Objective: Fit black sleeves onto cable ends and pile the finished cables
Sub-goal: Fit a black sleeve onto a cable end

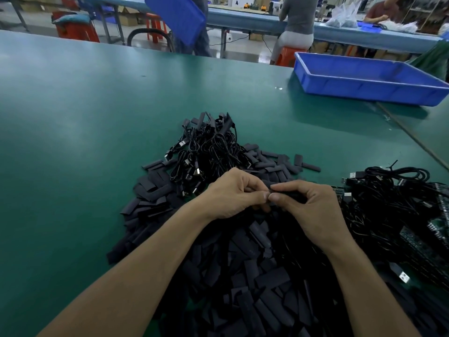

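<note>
My left hand (pixel 233 193) and my right hand (pixel 308 205) meet thumb to thumb above a big heap of loose black sleeves (pixel 255 276). Between the fingertips both hands pinch one black sleeve (pixel 289 194); the cable end inside it is hidden by my fingers. Beyond my hands lies a pile of black cables with sleeves fitted (pixel 209 147). To the right sits a tangle of black cables (pixel 393 205) with bare USB plugs and green circuit boards.
The green table (pixel 85 132) stretches wide to the left and far side. A blue plastic tray (pixel 369 79) stands at the back right. People work at another bench beyond the table's far edge.
</note>
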Tool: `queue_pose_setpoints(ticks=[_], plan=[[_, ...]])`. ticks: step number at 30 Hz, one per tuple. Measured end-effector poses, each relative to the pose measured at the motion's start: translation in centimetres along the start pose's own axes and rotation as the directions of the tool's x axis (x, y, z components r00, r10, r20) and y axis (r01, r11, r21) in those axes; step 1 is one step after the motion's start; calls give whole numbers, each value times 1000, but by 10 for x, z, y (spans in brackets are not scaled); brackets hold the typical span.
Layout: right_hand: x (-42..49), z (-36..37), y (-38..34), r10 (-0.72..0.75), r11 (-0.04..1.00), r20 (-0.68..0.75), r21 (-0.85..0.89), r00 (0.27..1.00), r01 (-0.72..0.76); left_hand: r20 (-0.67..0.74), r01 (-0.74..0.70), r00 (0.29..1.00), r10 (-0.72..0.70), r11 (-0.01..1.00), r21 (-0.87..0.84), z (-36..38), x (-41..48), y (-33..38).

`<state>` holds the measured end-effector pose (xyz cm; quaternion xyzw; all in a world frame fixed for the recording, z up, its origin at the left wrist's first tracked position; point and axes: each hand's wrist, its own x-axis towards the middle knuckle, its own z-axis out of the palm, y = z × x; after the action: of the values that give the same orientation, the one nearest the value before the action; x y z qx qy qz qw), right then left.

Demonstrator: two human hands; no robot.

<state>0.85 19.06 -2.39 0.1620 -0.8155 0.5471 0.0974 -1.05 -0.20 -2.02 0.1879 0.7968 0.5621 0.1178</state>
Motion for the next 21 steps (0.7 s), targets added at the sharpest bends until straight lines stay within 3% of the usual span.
queue_pose_setpoints(ticks=[8, 17, 21], plan=[[1, -2, 4, 41, 999, -326, 44, 944, -28, -106, 13, 994, -23, 995, -95, 3, 2, -1], [3, 4, 8, 55, 998, -283, 36, 957, -46, -154, 33, 987, -44, 997, -71, 7, 3, -1], [3, 2, 9, 55, 994, -298, 108, 953, -24, -175, 42, 983, -52, 998, -57, 7, 4, -1]])
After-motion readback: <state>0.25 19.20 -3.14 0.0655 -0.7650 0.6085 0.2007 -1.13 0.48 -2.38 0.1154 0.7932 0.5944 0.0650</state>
